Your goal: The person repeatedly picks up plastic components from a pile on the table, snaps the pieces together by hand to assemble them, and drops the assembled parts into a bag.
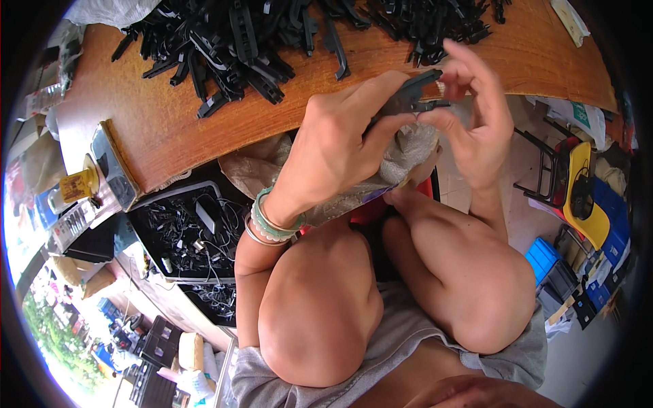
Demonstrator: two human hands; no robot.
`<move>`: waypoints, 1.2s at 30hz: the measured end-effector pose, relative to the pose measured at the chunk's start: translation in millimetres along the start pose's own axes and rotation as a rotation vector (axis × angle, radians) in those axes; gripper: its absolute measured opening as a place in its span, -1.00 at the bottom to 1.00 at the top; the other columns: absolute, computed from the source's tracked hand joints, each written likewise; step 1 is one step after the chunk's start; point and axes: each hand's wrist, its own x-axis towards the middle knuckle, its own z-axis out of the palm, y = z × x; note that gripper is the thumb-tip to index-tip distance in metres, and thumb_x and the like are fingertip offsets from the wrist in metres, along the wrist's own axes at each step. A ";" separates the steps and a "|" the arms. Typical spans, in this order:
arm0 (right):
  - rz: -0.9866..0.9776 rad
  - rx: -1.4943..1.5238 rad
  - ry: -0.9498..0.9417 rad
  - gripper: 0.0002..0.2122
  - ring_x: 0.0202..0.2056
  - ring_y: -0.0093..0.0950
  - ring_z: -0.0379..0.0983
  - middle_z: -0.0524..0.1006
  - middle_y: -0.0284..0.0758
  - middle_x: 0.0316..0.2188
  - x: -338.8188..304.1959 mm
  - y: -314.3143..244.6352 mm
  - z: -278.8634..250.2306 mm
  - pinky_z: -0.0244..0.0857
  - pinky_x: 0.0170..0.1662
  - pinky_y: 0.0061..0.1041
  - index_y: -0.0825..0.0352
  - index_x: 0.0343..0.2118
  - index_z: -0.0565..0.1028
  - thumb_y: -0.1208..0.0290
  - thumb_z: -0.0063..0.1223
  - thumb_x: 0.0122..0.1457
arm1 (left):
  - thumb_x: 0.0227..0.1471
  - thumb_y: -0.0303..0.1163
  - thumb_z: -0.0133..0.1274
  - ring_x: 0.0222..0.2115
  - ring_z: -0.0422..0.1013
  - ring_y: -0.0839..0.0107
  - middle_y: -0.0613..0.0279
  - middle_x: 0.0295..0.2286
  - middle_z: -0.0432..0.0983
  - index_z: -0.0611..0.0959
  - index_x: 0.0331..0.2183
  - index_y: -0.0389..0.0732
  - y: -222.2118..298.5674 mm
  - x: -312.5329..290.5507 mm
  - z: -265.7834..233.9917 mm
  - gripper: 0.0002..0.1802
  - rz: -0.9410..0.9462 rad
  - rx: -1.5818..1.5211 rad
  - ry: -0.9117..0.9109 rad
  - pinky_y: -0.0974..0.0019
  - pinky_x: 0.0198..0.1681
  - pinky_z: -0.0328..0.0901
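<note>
My left hand (340,136), with beaded and metal bracelets at its wrist, is closed on a dark plastic part (413,94). The part is slim, with a narrow prong along its near side, and is held above my lap just off the table's near edge. My right hand (479,115) meets the part's right end. Its thumb tip lies by the prong, a curled finger is at the end, and the index finger stands raised and a little blurred. Similar black plastic parts (238,41) lie heaped on the wooden table (163,122) beyond my hands.
A second heap of smaller black parts (442,27) lies at the table's far right. Left below the table, a black crate (183,217) holds dark pieces and cables. A yellow chair (585,197) and blue bins (541,258) stand to the right. A beige cloth (262,163) hangs under the table edge.
</note>
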 end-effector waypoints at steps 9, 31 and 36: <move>-0.139 -0.107 -0.149 -0.74 -0.33 -0.54 0.40 0.52 -0.28 -0.34 -1.0 1.3 -1.8 0.23 -0.25 -0.61 0.46 -0.26 0.50 0.65 0.18 -0.09 | -0.15 -0.53 0.20 -0.51 0.54 0.29 0.04 -0.49 0.57 0.62 -0.24 -0.31 3.1 6.3 -8.8 -0.68 0.014 0.077 -0.061 0.38 -0.43 0.39; -0.331 -0.641 -0.041 -0.74 -0.27 -0.36 0.37 0.47 -0.38 -0.33 22.7 41.9 -14.8 0.21 -0.17 -0.41 0.26 -0.35 0.51 0.55 0.29 -0.18 | -0.12 -0.30 0.21 -0.54 0.44 0.21 0.17 -0.52 0.39 0.50 -0.40 -0.22 -28.9 13.5 -14.2 -0.73 0.023 0.697 0.008 0.26 -0.55 0.30; -0.388 -0.575 -0.082 -0.77 -0.29 -0.38 0.37 0.47 -0.41 -0.35 21.7 43.0 -7.5 0.19 -0.19 -0.42 0.29 -0.35 0.53 0.53 0.27 -0.15 | -0.19 -0.33 0.25 -0.51 0.44 0.13 0.13 -0.49 0.43 0.49 -0.35 -0.24 -21.2 11.3 -17.2 -0.65 -0.133 0.610 -0.058 0.20 -0.50 0.32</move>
